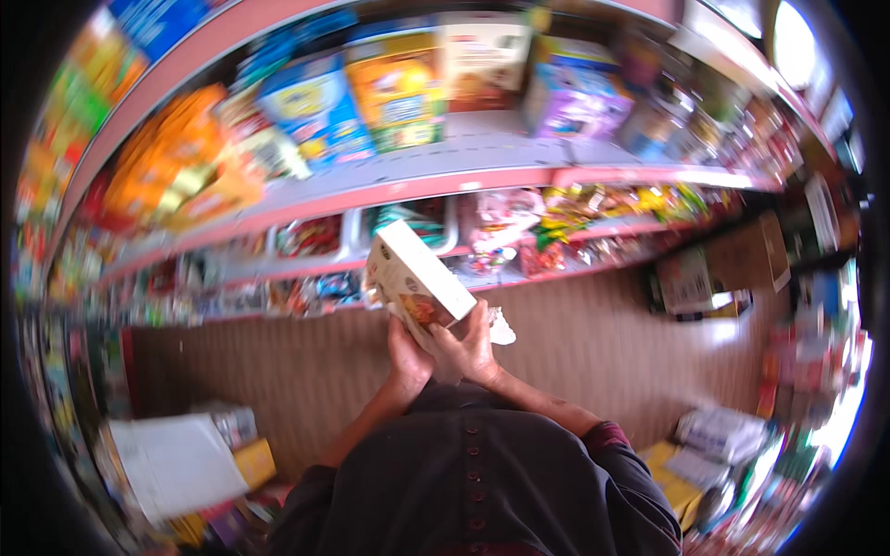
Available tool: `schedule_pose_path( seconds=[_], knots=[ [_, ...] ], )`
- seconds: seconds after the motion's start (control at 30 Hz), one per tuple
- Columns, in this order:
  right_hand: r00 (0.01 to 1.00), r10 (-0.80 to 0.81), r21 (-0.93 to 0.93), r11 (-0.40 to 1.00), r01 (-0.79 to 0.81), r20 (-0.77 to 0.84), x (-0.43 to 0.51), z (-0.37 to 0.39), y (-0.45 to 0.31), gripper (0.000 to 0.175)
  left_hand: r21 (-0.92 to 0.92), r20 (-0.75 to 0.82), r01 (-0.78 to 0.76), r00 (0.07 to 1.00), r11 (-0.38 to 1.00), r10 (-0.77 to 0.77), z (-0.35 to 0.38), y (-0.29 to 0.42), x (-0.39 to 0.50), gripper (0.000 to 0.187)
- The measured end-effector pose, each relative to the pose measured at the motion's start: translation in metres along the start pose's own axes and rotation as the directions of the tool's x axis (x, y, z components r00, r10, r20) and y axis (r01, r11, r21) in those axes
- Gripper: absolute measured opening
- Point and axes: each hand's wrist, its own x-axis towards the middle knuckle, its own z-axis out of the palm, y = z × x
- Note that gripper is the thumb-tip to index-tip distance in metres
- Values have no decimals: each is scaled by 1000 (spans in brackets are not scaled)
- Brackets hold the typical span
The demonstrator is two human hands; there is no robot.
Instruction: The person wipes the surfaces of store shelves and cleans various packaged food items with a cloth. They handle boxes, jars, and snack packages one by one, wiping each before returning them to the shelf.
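Observation:
Both hands hold a white cardboard box (424, 274) with a food picture on its printed side, tilted in front of the shelves. My left hand (409, 354) grips its lower left side. On the lower right end is my right hand (469, 347), its thumb across the printed side. A crumpled white piece (501, 326), perhaps cloth or tissue, shows just beyond the right hand; whether the hand holds it I cannot tell. A similar cream and brown box (483, 62) stands on the upper shelf, between an orange box (396, 90) and a purple box (577, 101).
A shelf with a pink edge (417, 191) crosses the view, holding orange packets (174, 160) and jars. Lower shelves carry trays and bagged sweets (500, 215). An opened brown carton (744, 257) lies at right on the wooden-looking floor (591, 333). Cartons (174, 462) and packages flank me.

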Motion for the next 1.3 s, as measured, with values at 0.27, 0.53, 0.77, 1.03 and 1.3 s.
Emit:
schedule_pose_path(
  seconds=[0.27, 0.53, 0.77, 1.03, 1.3],
  knots=[
    [917, 70, 190, 969, -155, 393, -25, 54, -21, 63, 322, -137, -301, 923, 898, 359, -36, 80, -57, 42],
    [801, -32, 296, 937, -184, 597, -45, 26, -66, 85, 824, 292, -511, 753, 246, 590, -71, 109, -104, 62],
    [749, -32, -236, 939, 249, 662, -42, -2, -124, 69, 798, 60, -215, 958, 562, 282, -27, 107, -142, 58],
    [711, 264, -628, 713, 311, 652, -59, -9, -162, 54, 831, 203, -229, 973, 508, 107, -6, 104, -168, 63],
    [775, 212, -570, 791, 221, 595, -73, 2, -163, 60, 581, -112, -119, 968, 805, 225, -46, 68, -181, 44]
  ],
)
